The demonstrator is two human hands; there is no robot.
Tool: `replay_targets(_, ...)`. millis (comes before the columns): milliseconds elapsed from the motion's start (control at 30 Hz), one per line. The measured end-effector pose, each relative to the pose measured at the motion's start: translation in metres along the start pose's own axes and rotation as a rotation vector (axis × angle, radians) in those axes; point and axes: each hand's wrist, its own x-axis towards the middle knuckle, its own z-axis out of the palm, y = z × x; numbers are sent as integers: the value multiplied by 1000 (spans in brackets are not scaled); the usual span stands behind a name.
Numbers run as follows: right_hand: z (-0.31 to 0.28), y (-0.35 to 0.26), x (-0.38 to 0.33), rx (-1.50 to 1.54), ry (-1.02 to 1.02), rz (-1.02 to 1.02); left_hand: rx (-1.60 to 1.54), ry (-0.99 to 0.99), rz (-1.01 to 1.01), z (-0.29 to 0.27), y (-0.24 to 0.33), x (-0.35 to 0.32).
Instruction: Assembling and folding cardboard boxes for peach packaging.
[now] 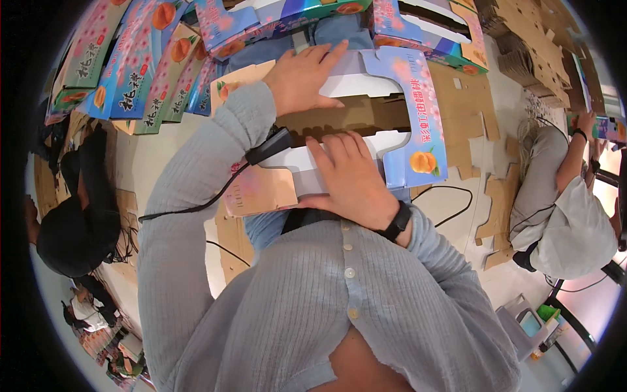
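Note:
A carton printed blue and pink, with peaches and blossoms, lies across my lap. A long slot in its top shows the brown inside, bordered by white and grey flaps. My left hand rests on the far side of the carton's top, fingers spread, thumb stretched along the slot. Over the near side, my right hand has its fingers at the slot's edge and its thumb lower on the outer side, gripping that wall. A black cable connector lies over the carton's left end, beside my left wrist.
Printed cartons lean together at the far left; another carton stands at the far right. Cardboard sheets cover floor on the right, with stacked cardboard beyond. People sit at left and right. A loose cable loops nearby.

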Motion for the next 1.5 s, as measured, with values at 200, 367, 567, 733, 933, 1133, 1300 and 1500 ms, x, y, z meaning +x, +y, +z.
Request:
replay_targets(200, -63, 33, -27, -82, -81, -56, -143, 70, 132, -50, 23, -57)
replay_targets(367, -91, 99, -35, -85, -197, -82, -389, -175, 79, -59, 37, -106)
replay_targets(567, -87, 114, -26, -149, -295, -138, -527, -376, -37, -43, 41, -114)
replay_targets(733, -81, 112, -25, -146, -301, -136, -530, -323, -8, -37, 41, -116)
replay_targets(933, -72, 102, -23, -242, -257, -83, -493, -332, -12, -35, 40, -115)
replay_targets(1133, -75, 107, -26, -199, -236, -79, -448, -108, -32, -39, 39, -123)
replay_targets(1300, -76, 103, -27, -178, -240, -83, -207, -73, -117, -36, 82, -139)
replay_targets(1500, -66, 98, -39, -172, -147, -44, -129, -83, -34, -21, 88, -147)
